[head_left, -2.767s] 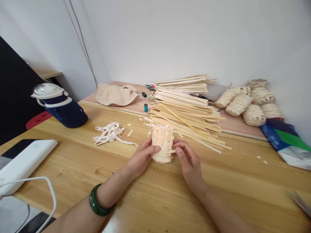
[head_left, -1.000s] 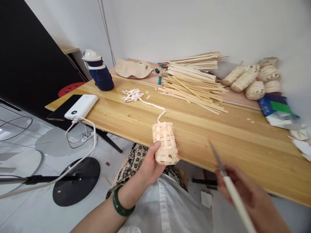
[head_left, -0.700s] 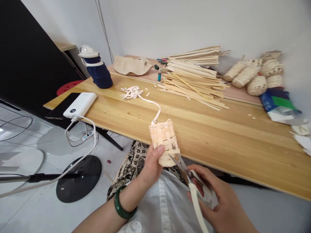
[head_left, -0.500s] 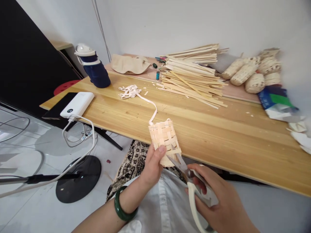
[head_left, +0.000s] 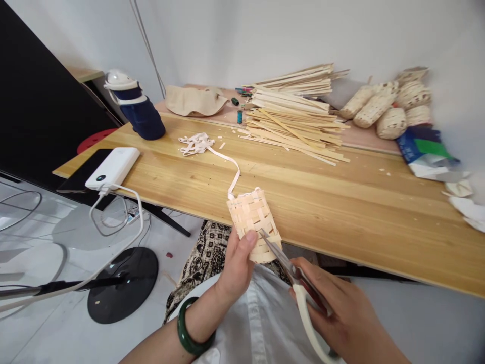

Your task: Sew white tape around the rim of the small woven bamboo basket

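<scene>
My left hand (head_left: 237, 260) is closed round a small woven bamboo basket (head_left: 252, 217), held in the air in front of the table edge, over my lap. A pale flat strip (head_left: 231, 167) trails from the basket's rim back to a loose bundle on the table. My right hand (head_left: 341, 316) grips white-handled scissors (head_left: 295, 283), and the blade tips touch the basket's lower side, close to my left thumb. A green bangle sits on my left wrist.
The wooden table (head_left: 341, 202) carries a heap of bamboo strips (head_left: 295, 121), finished baskets (head_left: 390, 108) at the back right, a navy bottle (head_left: 134, 108), a white power bank (head_left: 109, 167) with cable, a tan cloth and thread spools. A fan base (head_left: 121, 283) stands on the floor to the left.
The basket came off the table into my left hand over my lap. My right hand picked up the scissors and brought the blades against the basket's lower side.
</scene>
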`<state>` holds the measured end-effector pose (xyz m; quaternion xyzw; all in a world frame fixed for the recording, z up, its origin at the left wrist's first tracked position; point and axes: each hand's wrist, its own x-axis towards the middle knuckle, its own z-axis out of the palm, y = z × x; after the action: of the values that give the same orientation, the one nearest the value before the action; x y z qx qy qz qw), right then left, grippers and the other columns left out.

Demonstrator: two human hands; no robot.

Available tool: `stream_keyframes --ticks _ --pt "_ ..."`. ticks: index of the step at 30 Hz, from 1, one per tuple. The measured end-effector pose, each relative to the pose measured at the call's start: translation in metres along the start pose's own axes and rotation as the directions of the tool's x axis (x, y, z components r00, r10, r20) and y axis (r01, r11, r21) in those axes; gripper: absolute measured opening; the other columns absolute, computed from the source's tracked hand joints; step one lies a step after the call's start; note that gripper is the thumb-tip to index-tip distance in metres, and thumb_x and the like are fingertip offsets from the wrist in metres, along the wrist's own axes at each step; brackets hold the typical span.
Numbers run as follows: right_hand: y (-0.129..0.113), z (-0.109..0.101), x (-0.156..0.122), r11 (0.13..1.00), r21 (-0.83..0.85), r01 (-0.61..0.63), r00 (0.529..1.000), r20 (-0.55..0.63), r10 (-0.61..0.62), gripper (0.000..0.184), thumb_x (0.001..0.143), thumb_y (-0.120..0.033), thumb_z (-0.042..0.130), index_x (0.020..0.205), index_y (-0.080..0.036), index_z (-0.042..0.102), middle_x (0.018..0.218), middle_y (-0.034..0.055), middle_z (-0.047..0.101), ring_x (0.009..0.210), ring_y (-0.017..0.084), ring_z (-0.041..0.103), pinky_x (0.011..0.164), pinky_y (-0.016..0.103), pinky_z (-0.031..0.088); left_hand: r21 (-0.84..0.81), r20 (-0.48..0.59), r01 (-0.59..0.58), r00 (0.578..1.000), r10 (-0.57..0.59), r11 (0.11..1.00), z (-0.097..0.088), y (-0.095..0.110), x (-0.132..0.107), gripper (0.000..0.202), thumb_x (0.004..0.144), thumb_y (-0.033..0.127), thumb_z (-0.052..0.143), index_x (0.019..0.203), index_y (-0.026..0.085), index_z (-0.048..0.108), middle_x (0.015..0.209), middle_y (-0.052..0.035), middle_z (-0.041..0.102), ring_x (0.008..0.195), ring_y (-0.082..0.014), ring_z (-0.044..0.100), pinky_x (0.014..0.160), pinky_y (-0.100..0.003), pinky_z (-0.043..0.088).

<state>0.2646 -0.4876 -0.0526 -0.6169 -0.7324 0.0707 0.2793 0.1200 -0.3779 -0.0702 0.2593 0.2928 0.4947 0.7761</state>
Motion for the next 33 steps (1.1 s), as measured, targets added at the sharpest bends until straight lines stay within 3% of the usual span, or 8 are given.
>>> stream_keyframes --ticks 5,10,15,18,22,26,33 --pt "-0.002 0.001 -0.002 0.998 0.051 -0.036 0.999 0.009 0.036 0.029 0.094 -0.021 0.05 0.123 -0.025 0.052 0.097 0.0024 0.077 0.073 0.015 0.074 0.063 0.018 0.056 -0.005 -0.003 0.021 1.0 -0.021 1.0 0.0 -0.002 0.001 0.069 0.07 0.053 0.079 0.127 0.018 0.061 0.12 -0.0113 0.071 0.116 -0.0336 0.062 0.098 -0.042 0.05" --pt "-0.012 -0.01 0.002 0.911 0.222 -0.347 0.937 0.029 0.349 0.03 0.088 -0.03 0.059 0.117 -0.026 0.057 0.089 -0.0004 0.074 0.074 0.016 0.072 0.06 0.02 0.055 -0.058 0.047 0.07 0.997 -0.068 0.996 0.001 0.002 0.009 0.057 0.074 0.051 0.076 0.118 0.016 0.066 0.104 -0.0101 0.074 0.099 -0.03 0.069 0.086 -0.039 0.056" --pt "-0.011 -0.012 0.002 0.878 0.232 -0.42 0.889 -0.089 0.449 0.036 0.087 -0.038 0.057 0.12 -0.023 0.053 0.091 0.0029 0.069 0.082 0.019 0.069 0.072 0.028 0.055 -0.147 0.104 0.112 0.99 -0.097 0.983 0.001 0.006 0.011 0.048 0.075 0.049 0.075 0.111 0.017 0.069 0.104 -0.0094 0.074 0.086 -0.0249 0.07 0.072 -0.035 0.059" --pt "-0.008 -0.006 0.001 0.926 0.11 -0.36 0.924 -0.092 0.37 0.034 0.087 -0.036 0.06 0.118 -0.025 0.054 0.097 0.0038 0.07 0.08 0.019 0.068 0.067 0.027 0.055 -0.14 0.131 0.12 0.986 -0.102 0.983 0.001 0.006 0.009 0.048 0.072 0.041 0.078 0.112 0.016 0.069 0.098 -0.0085 0.074 0.082 -0.0223 0.069 0.069 -0.03 0.058" --pt "-0.009 0.003 0.003 0.985 -0.095 -0.144 0.984 -0.118 0.132 0.032 0.087 -0.034 0.059 0.117 -0.02 0.055 0.092 0.0056 0.07 0.077 0.019 0.068 0.063 0.027 0.055 -0.118 0.107 0.078 0.992 -0.065 0.99 0.003 0.007 0.008 0.045 0.074 0.038 0.075 0.112 0.015 0.068 0.097 -0.0079 0.074 0.079 -0.021 0.069 0.07 -0.03 0.057" --pt "-0.012 0.007 0.005 0.965 -0.256 -0.066 0.984 -0.177 0.021 0.03 0.091 -0.031 0.053 0.115 -0.015 0.057 0.09 0.0079 0.071 0.079 0.022 0.069 0.062 0.03 0.055 -0.094 0.077 0.048 0.996 -0.041 0.994 0.004 0.006 0.006 0.045 0.073 0.039 0.075 0.112 0.016 0.067 0.101 -0.0077 0.073 0.085 -0.0224 0.069 0.073 -0.031 0.057" --pt "-0.013 0.008 0.002 0.952 -0.305 -0.001 0.981 -0.187 -0.059 0.03 0.094 -0.02 0.05 0.122 -0.011 0.054 0.084 0.0068 0.072 0.074 0.02 0.071 0.057 0.029 0.052 -0.058 0.022 -0.018 1.0 0.019 0.998 0.005 0.006 0.001 0.042 0.075 0.039 0.072 0.111 0.018 0.066 0.104 -0.007 0.072 0.088 -0.0221 0.068 0.075 -0.031 0.056"
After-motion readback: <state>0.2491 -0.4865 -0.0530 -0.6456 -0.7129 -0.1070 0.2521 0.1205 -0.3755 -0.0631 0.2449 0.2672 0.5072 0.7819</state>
